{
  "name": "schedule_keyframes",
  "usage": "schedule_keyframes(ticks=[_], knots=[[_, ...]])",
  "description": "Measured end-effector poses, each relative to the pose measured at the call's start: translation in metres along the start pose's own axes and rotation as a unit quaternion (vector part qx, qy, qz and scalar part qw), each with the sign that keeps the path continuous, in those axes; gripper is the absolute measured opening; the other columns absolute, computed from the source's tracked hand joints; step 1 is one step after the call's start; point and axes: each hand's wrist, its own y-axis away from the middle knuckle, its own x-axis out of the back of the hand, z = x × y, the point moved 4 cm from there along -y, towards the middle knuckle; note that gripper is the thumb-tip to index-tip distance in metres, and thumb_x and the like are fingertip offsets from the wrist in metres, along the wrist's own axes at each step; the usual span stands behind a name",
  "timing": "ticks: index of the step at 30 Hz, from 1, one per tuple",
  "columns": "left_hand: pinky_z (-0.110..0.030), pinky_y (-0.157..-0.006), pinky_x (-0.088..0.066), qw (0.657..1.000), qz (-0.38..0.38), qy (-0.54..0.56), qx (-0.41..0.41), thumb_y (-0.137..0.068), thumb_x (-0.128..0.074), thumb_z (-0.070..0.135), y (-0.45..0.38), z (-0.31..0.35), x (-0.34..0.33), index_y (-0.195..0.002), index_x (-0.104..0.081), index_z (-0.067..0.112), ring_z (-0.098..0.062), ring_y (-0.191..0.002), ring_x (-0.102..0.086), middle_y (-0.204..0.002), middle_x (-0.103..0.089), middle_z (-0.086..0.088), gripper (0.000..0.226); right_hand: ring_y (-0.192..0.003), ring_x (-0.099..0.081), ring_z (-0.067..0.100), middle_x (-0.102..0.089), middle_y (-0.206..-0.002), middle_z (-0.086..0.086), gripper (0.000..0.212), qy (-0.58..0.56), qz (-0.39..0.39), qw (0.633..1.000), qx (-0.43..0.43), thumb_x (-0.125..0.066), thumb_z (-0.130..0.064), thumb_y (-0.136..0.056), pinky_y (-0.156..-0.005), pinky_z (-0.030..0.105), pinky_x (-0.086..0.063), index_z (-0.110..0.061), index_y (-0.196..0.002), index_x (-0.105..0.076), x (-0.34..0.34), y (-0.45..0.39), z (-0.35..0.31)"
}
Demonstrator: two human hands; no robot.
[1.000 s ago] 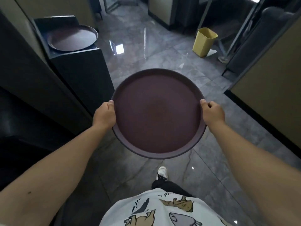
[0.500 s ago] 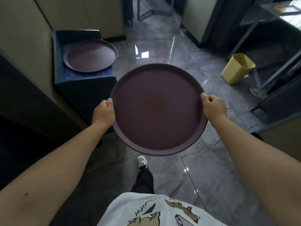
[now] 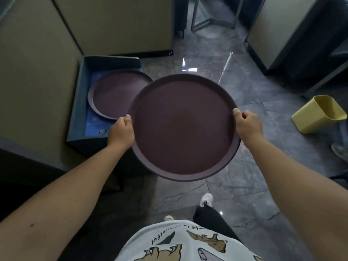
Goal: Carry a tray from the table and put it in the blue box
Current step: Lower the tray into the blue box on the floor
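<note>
Two hands carry your round dark-purple tray level above the grey marble floor, out in front of your chest. Your left hand is curled shut on the tray's left rim, thumb lying on top of the edge and fingers hidden underneath. Your right hand grips the right rim the same way, thumb on top, knuckles bent around the edge.

To your left, on the floor and against a beige partition, stands the blue box with its top open. A second purple tray of the same kind already lies inside it, tilted a little against the box's right wall. The near-left edge of the tray you hold overlaps that second tray in the view, but it is higher and not inside the box.

Off to your right, a yellow waste bin sits on the floor, well apart from the tray. Below the tray you see your white printed shirt, dark trousers and a white shoe.
</note>
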Motion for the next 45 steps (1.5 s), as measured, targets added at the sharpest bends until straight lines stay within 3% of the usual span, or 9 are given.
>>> schedule_keyframes(ticks=[2, 6, 14, 17, 24, 29, 34, 38, 45], knots=[[-0.038, -0.071, -0.030, 1.000, 0.018, -0.010, 0.021, -0.099, -0.022, 0.045, -0.020, 0.004, -0.004, -0.086, -0.048, 0.013, -0.023, -0.078, -0.044, -0.084, -0.050, -0.005, 0.044, -0.066, -0.050, 0.028, -0.054, -0.064, 0.010, 0.051, 0.001, -0.013, 1.000, 0.024, -0.047, -0.047, -0.095, -0.063, 0.039, -0.040, -0.004, -0.067, -0.054, -0.016, -0.037, -0.014], [-0.038, -0.072, -0.034, 0.996, 0.045, 0.002, 0.075, -0.099, -0.021, 0.046, -0.058, 0.005, -0.015, -0.094, -0.052, 0.010, -0.026, -0.081, -0.048, -0.088, -0.052, -0.007, 0.048, -0.057, -0.043, 0.020, -0.047, -0.058, 0.001, 0.049, 0.016, -0.061, 0.996, 0.062, -0.046, -0.048, -0.094, -0.051, 0.033, -0.030, -0.014, -0.059, -0.043, -0.056, -0.112, -0.044], [-0.038, -0.072, -0.035, 0.972, 0.130, 0.006, 0.195, -0.099, -0.019, 0.047, -0.107, 0.013, -0.027, -0.099, -0.055, 0.007, -0.026, -0.080, -0.050, -0.089, -0.054, -0.007, 0.054, -0.070, -0.049, 0.029, -0.049, -0.060, 0.002, 0.049, 0.059, -0.185, 0.966, 0.170, -0.043, -0.049, -0.096, -0.062, 0.034, -0.030, -0.015, -0.060, -0.044, -0.141, -0.251, -0.122], [-0.040, -0.072, -0.038, 0.956, 0.164, -0.001, 0.245, -0.098, -0.017, 0.050, -0.115, 0.010, -0.026, -0.100, -0.055, 0.009, -0.026, -0.080, -0.050, -0.093, -0.057, -0.010, 0.056, -0.066, -0.047, 0.026, -0.049, -0.060, 0.000, 0.048, 0.053, -0.226, 0.951, 0.203, -0.043, -0.049, -0.095, -0.058, 0.034, -0.028, -0.016, -0.060, -0.043, -0.174, -0.282, -0.158], [-0.038, -0.070, -0.034, 0.913, 0.214, -0.037, 0.346, -0.100, -0.015, 0.046, -0.124, -0.027, -0.015, -0.107, -0.056, 0.003, -0.027, -0.080, -0.047, -0.105, -0.062, -0.021, 0.060, -0.064, -0.050, 0.016, -0.056, -0.067, 0.001, 0.047, 0.059, -0.309, 0.914, 0.257, -0.045, -0.054, -0.092, -0.055, 0.032, -0.034, -0.014, -0.068, -0.052, -0.264, -0.298, -0.233], [-0.037, -0.073, -0.033, 0.891, 0.220, -0.017, 0.396, -0.101, -0.014, 0.044, -0.128, -0.054, -0.010, -0.114, -0.055, -0.001, -0.037, -0.097, -0.055, -0.111, -0.061, -0.024, 0.063, -0.065, -0.052, 0.016, -0.058, -0.069, 0.000, 0.046, 0.074, -0.349, 0.888, 0.290, -0.047, -0.053, -0.092, -0.059, 0.033, -0.036, -0.012, -0.073, -0.055, -0.318, -0.293, -0.273], [-0.038, -0.071, -0.036, 0.868, 0.237, 0.017, 0.437, -0.100, -0.016, 0.045, -0.131, -0.061, -0.015, -0.103, -0.056, 0.000, -0.027, -0.081, -0.050, -0.101, -0.062, -0.019, 0.060, -0.072, -0.053, 0.024, -0.058, -0.071, 0.003, 0.045, 0.112, -0.366, 0.860, 0.336, -0.046, -0.052, -0.093, -0.064, 0.035, -0.038, -0.011, -0.076, -0.055, -0.359, -0.298, -0.302], [-0.039, -0.067, -0.038, 0.839, 0.252, 0.023, 0.481, -0.099, -0.015, 0.046, -0.131, -0.064, -0.027, -0.098, -0.054, 0.003, -0.030, -0.077, -0.052, -0.093, -0.059, -0.016, 0.058, -0.070, -0.053, 0.023, -0.057, -0.071, 0.001, 0.042, 0.142, -0.387, 0.829, 0.377, -0.043, -0.052, -0.094, -0.060, 0.034, -0.037, -0.016, -0.076, -0.053, -0.396, -0.299, -0.323], [-0.037, -0.058, -0.035, 0.763, 0.289, -0.006, 0.578, -0.099, -0.015, 0.050, -0.132, -0.056, -0.055, -0.090, -0.050, 0.010, -0.026, -0.063, -0.048, -0.076, -0.053, -0.009, 0.053, -0.063, -0.051, 0.022, -0.059, -0.074, 0.007, 0.045, 0.211, -0.433, 0.741, 0.468, -0.036, -0.050, -0.097, -0.057, 0.036, -0.037, -0.012, -0.079, -0.051, -0.461, -0.297, -0.349]])
